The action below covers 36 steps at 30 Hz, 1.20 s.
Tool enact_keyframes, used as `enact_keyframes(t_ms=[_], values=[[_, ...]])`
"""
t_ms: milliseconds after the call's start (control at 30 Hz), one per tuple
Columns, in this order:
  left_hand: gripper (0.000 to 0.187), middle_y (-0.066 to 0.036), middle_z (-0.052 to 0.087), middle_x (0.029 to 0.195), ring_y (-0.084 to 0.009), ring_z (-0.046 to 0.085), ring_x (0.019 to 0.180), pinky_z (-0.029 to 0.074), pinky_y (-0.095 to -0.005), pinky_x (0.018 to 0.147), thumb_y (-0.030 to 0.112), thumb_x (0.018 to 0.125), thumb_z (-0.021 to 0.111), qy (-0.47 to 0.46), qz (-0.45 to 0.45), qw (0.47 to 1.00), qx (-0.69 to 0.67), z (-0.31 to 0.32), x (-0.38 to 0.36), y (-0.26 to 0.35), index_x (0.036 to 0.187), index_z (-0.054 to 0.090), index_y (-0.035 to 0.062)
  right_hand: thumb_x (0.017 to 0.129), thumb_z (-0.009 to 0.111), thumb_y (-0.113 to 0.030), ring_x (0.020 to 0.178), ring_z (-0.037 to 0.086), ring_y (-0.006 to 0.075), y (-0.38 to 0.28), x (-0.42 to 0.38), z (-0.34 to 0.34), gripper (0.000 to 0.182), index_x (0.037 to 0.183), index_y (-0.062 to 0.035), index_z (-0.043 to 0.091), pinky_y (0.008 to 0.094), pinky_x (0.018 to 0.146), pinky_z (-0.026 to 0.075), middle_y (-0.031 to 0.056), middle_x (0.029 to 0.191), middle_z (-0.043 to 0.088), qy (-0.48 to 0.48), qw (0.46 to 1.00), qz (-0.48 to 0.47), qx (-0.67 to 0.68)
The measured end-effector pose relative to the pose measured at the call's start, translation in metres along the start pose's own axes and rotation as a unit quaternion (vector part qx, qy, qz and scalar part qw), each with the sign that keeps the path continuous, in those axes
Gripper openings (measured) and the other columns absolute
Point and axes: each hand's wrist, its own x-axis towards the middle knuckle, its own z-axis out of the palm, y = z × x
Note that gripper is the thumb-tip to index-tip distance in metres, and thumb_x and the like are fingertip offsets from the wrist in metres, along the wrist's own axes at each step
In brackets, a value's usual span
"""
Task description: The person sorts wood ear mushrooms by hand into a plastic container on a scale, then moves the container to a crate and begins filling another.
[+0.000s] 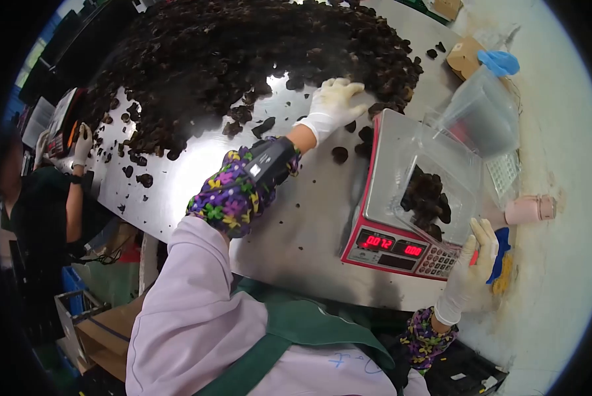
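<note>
My left hand, in a white glove, reaches over the metal table with its fingers apart and nothing in them. Its fingertips are at the near edge of a large heap of dark brown dried pieces that look like mushrooms. My right hand, also gloved, is at the right front corner of a red-edged digital scale, fingers stretched upward beside a clear plastic container. Dark pieces lie in that container on the scale's pan. The red displays read 0.072 and 0.00.
A clear bin, a cardboard box and blue plastic stand behind the scale. A pink bottle and blue cloth are at the right. Another person with gloved hands works at the left beside another device.
</note>
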Motion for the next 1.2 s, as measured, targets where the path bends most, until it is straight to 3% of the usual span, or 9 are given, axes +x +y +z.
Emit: enact_keyframes(t_ms=[200, 267, 433, 533, 600, 700, 933, 1067, 1200], values=[[0.052, -0.014, 0.061, 0.13, -0.0352, 0.051, 0.129, 0.044, -0.0445, 0.108, 0.041, 0.088, 0.072, -0.24, 0.047, 0.968, -0.051, 0.012, -0.026, -0.017, 0.134, 0.062, 0.0203, 0.095, 0.061, -0.003, 0.116, 0.06, 0.0298, -0.001, 0.004, 0.0, 0.023, 0.115, -0.0043, 0.072, 0.0401, 0.099, 0.046, 0.0159, 0.123, 0.066, 0.006, 0.999, -0.017, -0.036], [0.082, -0.018, 0.052, 0.141, -0.0371, 0.047, 0.134, 0.041, -0.047, 0.111, 0.048, 0.084, 0.074, -0.281, 0.033, 0.959, -0.033, -0.002, -0.033, 0.005, 0.152, 0.04, 0.0169, 0.095, 0.061, -0.003, 0.116, 0.06, 0.0303, -0.003, 0.004, 0.0, 0.023, 0.115, -0.0046, 0.072, 0.0402, 0.099, 0.046, 0.0162, 0.122, 0.066, 0.008, 1.0, -0.005, -0.005], [0.1, -0.022, 0.043, 0.152, -0.0377, 0.04, 0.143, 0.029, -0.0563, 0.118, 0.054, 0.077, 0.074, -0.174, 0.093, 0.974, 0.113, 0.047, -0.052, 0.017, 0.153, 0.033, 0.0024, 0.096, 0.061, -0.004, 0.113, 0.061, 0.0303, -0.009, 0.003, 0.004, 0.022, 0.114, -0.0048, 0.073, 0.0391, 0.096, 0.049, 0.0158, 0.121, 0.067, 0.009, 0.999, -0.03, -0.036], [0.091, -0.018, 0.054, 0.136, -0.0345, 0.049, 0.131, 0.034, -0.0533, 0.114, 0.049, 0.073, 0.079, -0.093, 0.032, 0.993, 0.068, 0.061, -0.053, 0.028, 0.142, 0.046, 0.0016, 0.095, 0.06, -0.002, 0.113, 0.061, 0.0306, -0.015, 0.0, 0.003, 0.023, 0.114, -0.0046, 0.073, 0.0396, 0.097, 0.048, 0.0164, 0.12, 0.067, 0.013, 0.999, -0.023, -0.019], [0.044, -0.013, 0.06, 0.113, -0.033, 0.057, 0.111, 0.044, -0.0485, 0.096, 0.038, 0.082, 0.071, -0.069, 0.046, 0.994, 0.078, 0.056, -0.059, 0.028, 0.114, 0.062, 0.0085, 0.095, 0.06, -0.002, 0.113, 0.062, 0.031, -0.018, -0.002, 0.0, 0.023, 0.114, -0.0038, 0.073, 0.0398, 0.097, 0.048, 0.0169, 0.12, 0.067, 0.01, 1.0, -0.021, -0.015], [0.02, -0.008, 0.062, 0.103, -0.0291, 0.06, 0.1, 0.048, -0.0439, 0.078, 0.03, 0.083, 0.07, -0.087, 0.09, 0.986, 0.11, 0.037, -0.073, 0.024, 0.096, 0.067, 0.0144, 0.095, 0.06, -0.001, 0.113, 0.062, 0.0317, -0.015, -0.005, -0.004, 0.022, 0.114, -0.0019, 0.072, 0.0403, 0.098, 0.048, 0.0179, 0.12, 0.067, 0.007, 1.0, -0.027, -0.009], [0.015, -0.007, 0.063, 0.094, -0.0284, 0.065, 0.085, 0.053, -0.0423, 0.068, 0.026, 0.086, 0.068, -0.086, 0.134, 0.975, 0.153, 0.002, -0.106, -0.019, 0.095, 0.065, 0.0147, 0.096, 0.057, 0.003, 0.113, 0.063, 0.0317, -0.01, -0.018, -0.005, 0.022, 0.114, 0.0019, 0.071, 0.0404, 0.097, 0.049, 0.0186, 0.119, 0.068, 0.013, 0.998, -0.057, -0.02], [0.013, -0.012, 0.066, 0.089, -0.0291, 0.068, 0.082, 0.055, -0.0391, 0.069, 0.023, 0.088, 0.068, 0.05, 0.049, 0.997, -0.012, -0.02, -0.086, -0.027, 0.094, 0.068, 0.0114, 0.096, 0.059, 0.002, 0.112, 0.064, 0.0307, -0.017, -0.02, -0.007, 0.021, 0.113, 0.0011, 0.072, 0.0396, 0.096, 0.05, 0.0183, 0.118, 0.068, 0.023, 0.998, -0.057, 0.001], [0.013, -0.009, 0.067, 0.089, -0.0282, 0.067, 0.083, 0.055, -0.0366, 0.072, 0.018, 0.087, 0.071, 0.122, 0.176, 0.95, -0.225, -0.078, -0.069, 0.092, 0.1, 0.07, 0.0136, 0.096, 0.06, 0.0, 0.11, 0.064, 0.03, -0.03, -0.019, -0.011, 0.02, 0.111, -0.0019, 0.073, 0.0389, 0.095, 0.051, 0.0173, 0.117, 0.069, 0.029, 0.998, -0.049, 0.003]])
